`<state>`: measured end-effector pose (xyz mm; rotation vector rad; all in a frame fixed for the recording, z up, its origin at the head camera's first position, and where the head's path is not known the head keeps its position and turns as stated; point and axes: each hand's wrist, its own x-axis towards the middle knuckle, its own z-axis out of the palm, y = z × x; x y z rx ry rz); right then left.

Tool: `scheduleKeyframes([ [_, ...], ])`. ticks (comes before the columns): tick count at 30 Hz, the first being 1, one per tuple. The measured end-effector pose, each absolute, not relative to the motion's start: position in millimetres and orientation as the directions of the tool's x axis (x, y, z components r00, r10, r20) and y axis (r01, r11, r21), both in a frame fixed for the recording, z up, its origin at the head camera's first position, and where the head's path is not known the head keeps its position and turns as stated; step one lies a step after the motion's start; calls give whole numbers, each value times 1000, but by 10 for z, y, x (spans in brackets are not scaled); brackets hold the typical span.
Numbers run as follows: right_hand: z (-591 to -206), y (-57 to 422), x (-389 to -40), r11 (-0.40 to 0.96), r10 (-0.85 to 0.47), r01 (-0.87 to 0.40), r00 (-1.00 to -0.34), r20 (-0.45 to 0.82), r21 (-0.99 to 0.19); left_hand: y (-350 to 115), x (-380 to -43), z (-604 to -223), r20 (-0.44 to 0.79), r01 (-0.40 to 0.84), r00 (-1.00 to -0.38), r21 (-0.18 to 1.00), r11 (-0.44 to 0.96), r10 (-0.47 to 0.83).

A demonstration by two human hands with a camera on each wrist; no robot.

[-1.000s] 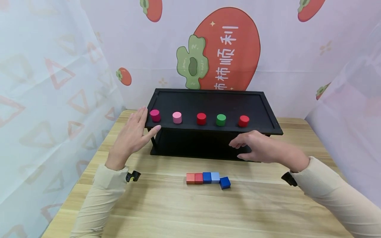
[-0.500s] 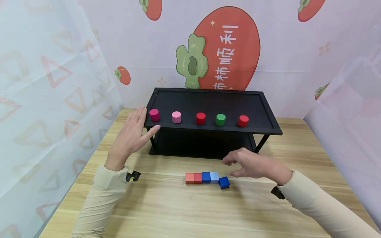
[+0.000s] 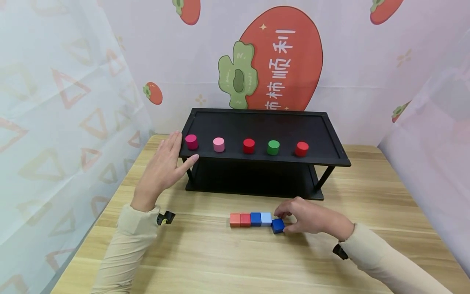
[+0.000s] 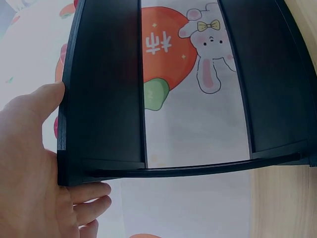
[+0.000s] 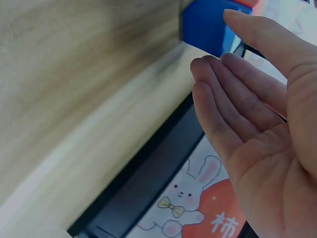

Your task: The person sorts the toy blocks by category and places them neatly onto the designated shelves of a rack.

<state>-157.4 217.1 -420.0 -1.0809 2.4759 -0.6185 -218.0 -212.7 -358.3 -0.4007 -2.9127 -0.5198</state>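
Head view: the dark blue cube [image 3: 278, 226], probably light, stiff and smooth, sits askew on the worktop [image 3: 220, 261]; pinch opposite faces. Right hand [image 3: 306, 216] parted beside it, gripping nothing; left hand [image 3: 158, 173] rests straight-fingered against the black shelf [image 3: 257, 126].

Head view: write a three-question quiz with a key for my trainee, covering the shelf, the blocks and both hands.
1. How many cylinders stand on the black shelf?
2. True or false: the left hand touches the green cylinder.
3. The askew block by the right hand is: A orange; B green; C blue.

Key: 1. Five. 2. False; it touches the shelf. 3. C.
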Motion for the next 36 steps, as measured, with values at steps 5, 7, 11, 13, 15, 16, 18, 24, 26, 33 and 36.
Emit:
scheduleKeyframes([
  [5,-4275,2196,-1545,602,-755,-602,-644,-128,-525,-2122,-2176,-3601,206,294,-950,326,899,236],
  [7,-4294,2205,-1536,601,-751,-596,-648,-124,-533,-2123,-2177,-3606,209,295,-949,329,897,235],
  [11,-4315,2222,-1526,607,-741,-576,-659,-130,-547,-2136,-2173,-3611,207,290,-951,336,896,230],
  [13,-4314,2229,-1525,605,-741,-572,-659,-129,-554,-2145,-2167,-3614,206,288,-952,339,896,228],
  [15,-4300,2237,-1526,605,-740,-571,-661,-127,-555,-2152,-2157,-3617,210,290,-951,340,895,228],
  [16,-4286,2240,-1528,606,-738,-568,-663,-127,-556,-2156,-2151,-3620,215,291,-950,339,894,228],
  [18,-4248,2244,-1535,606,-737,-566,-664,-126,-559,-2160,-2139,-3627,225,296,-947,336,894,229],
  [24,-4133,2235,-1554,600,-737,-577,-668,-103,-554,-2155,-2099,-3631,249,304,-941,332,893,227],
  [26,-4110,2232,-1564,594,-740,-582,-665,-95,-555,-2152,-2095,-3622,253,307,-940,333,892,229],
  [33,-3990,2201,-1594,571,-750,-598,-658,-63,-562,-2142,-2109,-3603,242,303,-943,329,894,230],
  [36,-3945,2163,-1631,563,-750,-596,-660,-50,-573,-2137,-2114,-3609,237,301,-944,329,895,230],
])
